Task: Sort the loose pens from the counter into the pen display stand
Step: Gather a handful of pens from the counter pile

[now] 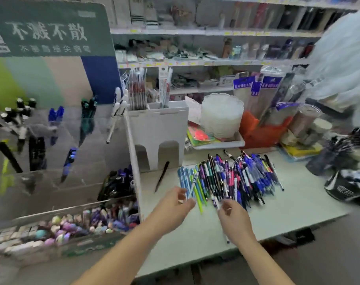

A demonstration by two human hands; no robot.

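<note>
Right, my left hand [176,199] pinches a slim white-barrelled pen [192,185]; right hand [229,210] is curled, grip unclear w/ blur. Heap of mixed blue, purple & black loose pens [232,177] at 1 o'clock, clear tiered pen display stand [58,153] at 10. Risk: dragging neighbours off the pale counter [288,210].

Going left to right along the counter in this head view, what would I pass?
Clear acrylic pen display stand → lone black pen → left hand pinching a white pen → right hand → pile of loose blue and purple pens → black pouch.
</note>
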